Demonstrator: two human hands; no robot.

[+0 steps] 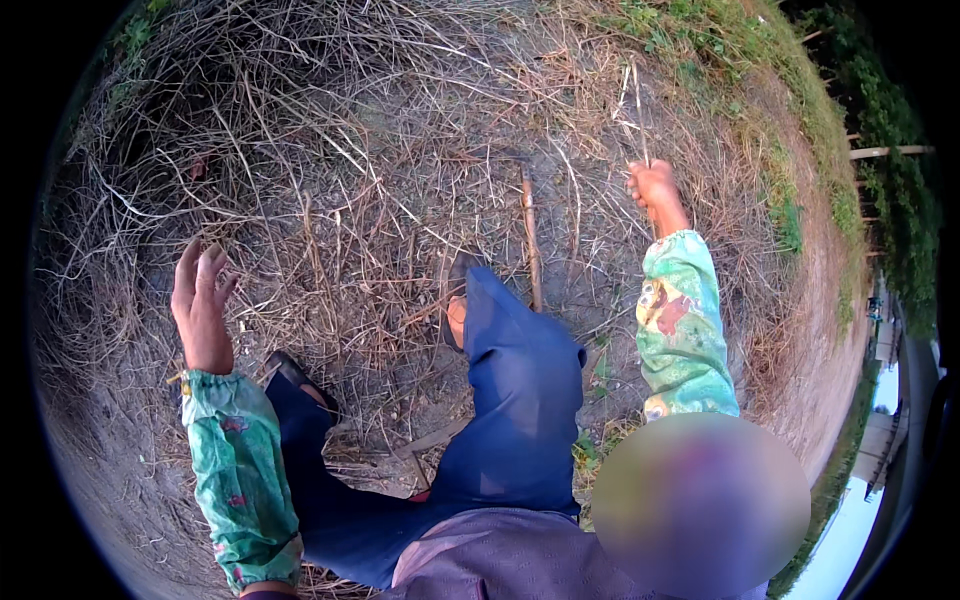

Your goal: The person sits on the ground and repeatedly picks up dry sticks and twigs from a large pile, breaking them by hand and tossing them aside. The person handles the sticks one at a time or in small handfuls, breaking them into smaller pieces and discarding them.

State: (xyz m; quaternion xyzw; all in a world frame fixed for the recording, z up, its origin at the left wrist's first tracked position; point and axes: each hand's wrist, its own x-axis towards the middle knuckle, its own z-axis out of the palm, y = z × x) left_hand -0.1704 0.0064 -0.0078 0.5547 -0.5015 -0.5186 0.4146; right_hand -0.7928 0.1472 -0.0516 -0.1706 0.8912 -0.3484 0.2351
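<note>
My right hand (655, 188), at the end of a green patterned sleeve, is closed around a thin dry stick (641, 110). The stick's pale length rises from the fist toward the far grass. Over on the left, my left hand (204, 308) is held above the littered ground with its fingers apart and nothing in it. Closest to that hand is a tangled heap of dry twigs (250, 130), which spreads across the far left. Whether any fingertip touches a twig, I cannot tell.
A wooden pole (531, 240) lies beyond my bent knee, its far end near something dark. My shoes (300, 380) stand among scattered stalks on bare soil. Green grass (700, 40) grows at the far right, beside a dirt strip (825, 300) and trees (900, 180).
</note>
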